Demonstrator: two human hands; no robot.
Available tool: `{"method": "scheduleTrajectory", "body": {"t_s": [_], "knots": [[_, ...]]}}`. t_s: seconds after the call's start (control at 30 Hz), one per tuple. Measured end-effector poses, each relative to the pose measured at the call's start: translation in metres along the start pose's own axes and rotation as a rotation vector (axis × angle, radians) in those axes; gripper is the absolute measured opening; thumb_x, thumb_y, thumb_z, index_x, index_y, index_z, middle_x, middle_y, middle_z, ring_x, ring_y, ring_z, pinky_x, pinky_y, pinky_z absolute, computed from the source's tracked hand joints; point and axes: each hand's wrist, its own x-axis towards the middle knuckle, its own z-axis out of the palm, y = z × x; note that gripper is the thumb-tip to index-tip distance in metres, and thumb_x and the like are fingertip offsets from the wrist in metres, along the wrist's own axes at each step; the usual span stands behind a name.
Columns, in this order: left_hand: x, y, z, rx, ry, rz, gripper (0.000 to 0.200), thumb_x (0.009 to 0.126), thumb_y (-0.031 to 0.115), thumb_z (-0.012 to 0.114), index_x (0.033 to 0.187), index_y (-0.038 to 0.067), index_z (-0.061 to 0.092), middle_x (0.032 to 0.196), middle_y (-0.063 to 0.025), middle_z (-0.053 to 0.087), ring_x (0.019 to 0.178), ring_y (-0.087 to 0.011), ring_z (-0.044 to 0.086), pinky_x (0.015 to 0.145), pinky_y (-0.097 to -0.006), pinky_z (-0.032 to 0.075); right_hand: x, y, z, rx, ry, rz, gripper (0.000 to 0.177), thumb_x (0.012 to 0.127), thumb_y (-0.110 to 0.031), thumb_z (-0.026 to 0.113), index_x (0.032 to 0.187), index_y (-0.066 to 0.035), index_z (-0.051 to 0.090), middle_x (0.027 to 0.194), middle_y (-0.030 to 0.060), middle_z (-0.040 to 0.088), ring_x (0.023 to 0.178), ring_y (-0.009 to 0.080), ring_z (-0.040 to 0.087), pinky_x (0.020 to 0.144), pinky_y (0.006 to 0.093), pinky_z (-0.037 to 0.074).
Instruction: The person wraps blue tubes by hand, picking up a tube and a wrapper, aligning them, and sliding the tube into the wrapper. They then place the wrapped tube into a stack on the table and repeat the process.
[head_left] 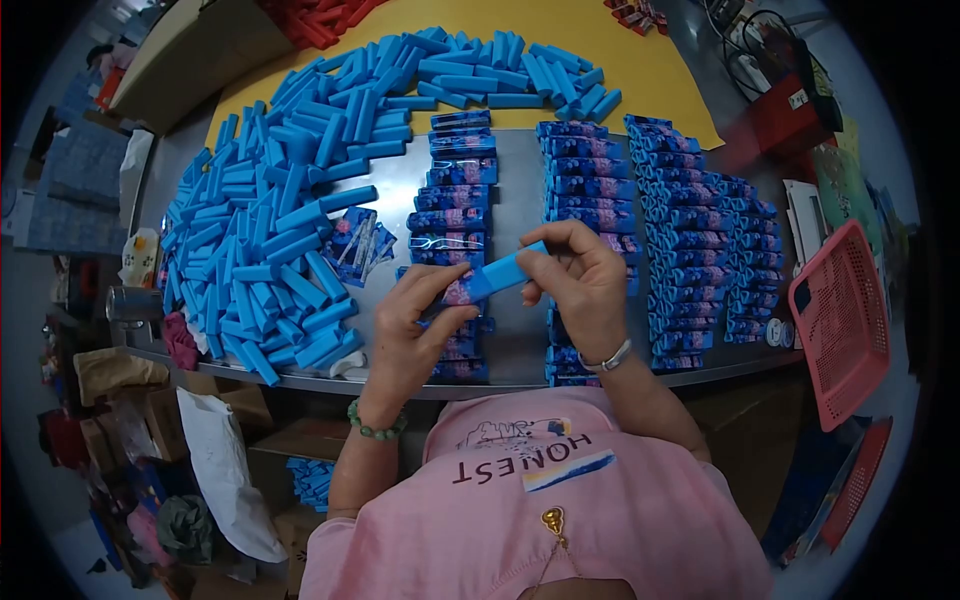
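In front of my chest, my left hand (425, 310) pinches a printed blue-and-pink sleeve (460, 290) between thumb and fingers. My right hand (578, 278) grips a plain light-blue bar (507, 272) near its far end. The bar's other end meets the sleeve; how far it reaches inside is hidden. Beneath both hands runs a column of printed pieces (455, 172), partly covered by my left hand. Another stacked column (590, 187) passes under my right wrist. A big heap of blue bars (290, 215) spreads to the left, with several flat printed wrappers (358, 245) at its edge.
The metal table (513, 170) has a yellow sheet (660, 75) at the back. Further stacks of printed pieces (690, 240) stand at right, beside a pink basket (845, 320). A cardboard box (185, 65) is at the back left; red pieces (315, 20) lie beyond.
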Motion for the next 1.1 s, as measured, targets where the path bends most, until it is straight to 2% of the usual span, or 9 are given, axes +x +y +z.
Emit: {"method": "scheduleTrajectory", "body": {"t_s": [0.07,0.3,0.43,0.5,0.6,0.67,0.77,1.03,1.1], "knots": [[-0.001,-0.006,0.0,-0.133,-0.049,-0.031,0.036,0.072,0.006,0.07,0.107,0.002,0.062,0.091,-0.0121,0.061,0.078,-0.0206,0.057,0.069,-0.0312,0.044,-0.002,0.003,0.003,-0.045,-0.022,-0.002,0.014,0.081,-0.005,0.063,0.093,0.001,0.059,0.072,0.0054,0.06,0.054,0.0074,0.059,0.047,0.0177,0.048],[-0.006,0.0,-0.005,-0.091,-0.091,-0.13,0.033,0.072,0.007,0.069,0.104,0.0,0.063,0.091,-0.0125,0.061,0.079,-0.0191,0.057,0.067,-0.0271,0.044,-0.003,0.006,0.005,-0.163,-0.112,-0.071,0.016,0.081,-0.002,0.062,0.096,0.002,0.058,0.077,0.0049,0.06,0.061,0.0068,0.06,0.05,0.018,0.048],[-0.004,-0.003,0.0,-0.298,-0.088,-0.181,0.03,0.073,0.004,0.069,0.102,-0.002,0.064,0.089,-0.0086,0.06,0.08,-0.0147,0.056,0.068,-0.0247,0.043,-0.003,0.009,0.005,-0.23,-0.232,-0.09,0.018,0.084,-0.006,0.061,0.1,0.002,0.058,0.078,0.0052,0.061,0.063,0.008,0.061,0.05,0.0181,0.049],[-0.004,-0.008,0.002,-0.418,-0.073,-0.213,0.03,0.073,0.002,0.069,0.103,-0.002,0.063,0.089,-0.0073,0.06,0.081,-0.0135,0.055,0.068,-0.0239,0.043,0.0,0.005,-0.001,0.3,-0.266,0.256,0.021,0.087,-0.01,0.057,0.105,0.002,0.058,0.08,0.0068,0.062,0.064,0.0111,0.063,0.05,0.0192,0.051],[-0.005,-0.01,0.004,-0.621,-0.021,-0.249,0.03,0.074,0.0,0.068,0.103,-0.002,0.063,0.09,-0.0059,0.058,0.083,-0.0125,0.053,0.07,-0.0227,0.043,0.001,0.008,-0.005,0.368,-0.301,0.359,0.023,0.089,-0.012,0.054,0.107,0.003,0.057,0.083,0.0099,0.063,0.065,0.0155,0.065,0.05,0.0223,0.054],[-0.004,-0.011,0.004,-0.568,-0.037,-0.12,0.03,0.074,-0.001,0.067,0.104,-0.001,0.063,0.094,-0.0075,0.058,0.085,-0.0134,0.053,0.071,-0.022,0.043,0.001,0.012,-0.005,0.43,-0.319,0.385,0.023,0.089,-0.011,0.055,0.106,0.004,0.056,0.084,0.0116,0.063,0.066,0.0172,0.066,0.05,0.0238,0.055],[-0.003,-0.01,0.004,-0.482,-0.042,-0.043,0.03,0.075,-0.001,0.067,0.105,-0.001,0.063,0.095,-0.0085,0.059,0.086,-0.0137,0.054,0.071,-0.022,0.044,0.002,0.009,-0.002,0.492,-0.319,0.427,0.021,0.088,-0.009,0.054,0.105,0.005,0.056,0.085,0.014,0.063,0.065,0.0194,0.067,0.049,0.0257,0.056],[0.0,-0.01,0.007,-0.464,-0.044,-0.035,0.031,0.076,0.002,0.067,0.107,0.0,0.063,0.097,-0.0089,0.059,0.088,-0.0161,0.055,0.071,-0.0238,0.045,-0.001,0.013,0.0,0.464,-0.271,0.37,0.019,0.086,-0.006,0.056,0.102,0.004,0.055,0.085,0.0139,0.063,0.066,0.0192,0.067,0.049,0.0255,0.056],[0.003,-0.014,0.007,-0.464,-0.055,-0.046,0.03,0.077,0.002,0.066,0.106,0.0,0.063,0.097,-0.0088,0.059,0.088,-0.0166,0.055,0.072,-0.0245,0.045,-0.001,0.013,-0.001,0.52,-0.252,0.379,0.019,0.085,-0.008,0.059,0.1,0.003,0.057,0.084,0.0126,0.064,0.065,0.0171,0.067,0.049,0.0226,0.055]]}}
